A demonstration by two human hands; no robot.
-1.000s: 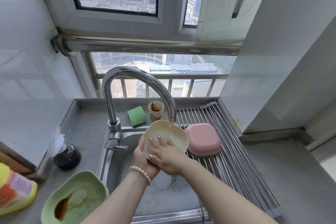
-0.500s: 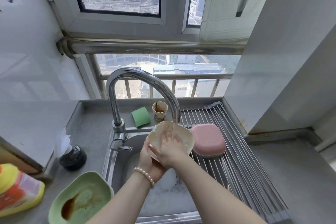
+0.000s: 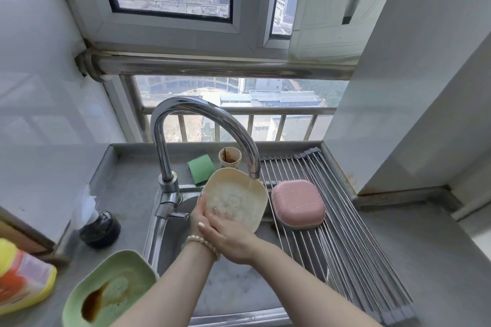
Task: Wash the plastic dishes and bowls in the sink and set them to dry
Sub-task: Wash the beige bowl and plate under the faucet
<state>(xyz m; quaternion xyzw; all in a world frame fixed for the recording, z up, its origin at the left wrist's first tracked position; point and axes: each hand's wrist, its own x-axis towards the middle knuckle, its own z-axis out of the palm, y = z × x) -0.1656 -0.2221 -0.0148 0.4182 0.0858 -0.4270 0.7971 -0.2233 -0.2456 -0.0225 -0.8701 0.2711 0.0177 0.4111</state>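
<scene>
One cream dish (image 3: 237, 195), smooth plastic with rounded corners and a raised rim, is held tilted over the sink (image 3: 239, 287), its hollow side facing the person and a thin stream of water (image 3: 250, 184) from the tap (image 3: 204, 125) falling onto its upper right part, so the inside looks wet and foamy. The left hand (image 3: 199, 216) grips the dish by its lower left edge, fingers curled behind it and thumb on the rim; a single bracelet of pale beads (image 3: 203, 244) circles that wrist. The right hand (image 3: 229, 236) lies across the left with its fingers spread flat against the inside of the dish, holding nothing. Two more dishes are in sight: one pink dish (image 3: 298, 203), matte and rounded-square, lies upside down on the rack of thin metal rods (image 3: 345, 233) just right of the sink, and one pale green dish (image 3: 111, 292) sits on the grey counter (image 3: 127, 194) to the left, with a brown smear inside. Behind the tap stand one small stained cup (image 3: 230, 158) and one green sponge (image 3: 200, 168), side by side. Far left are one dark round holder (image 3: 100, 228) and one yellow and orange bottle (image 3: 24, 281) lying on its side.
</scene>
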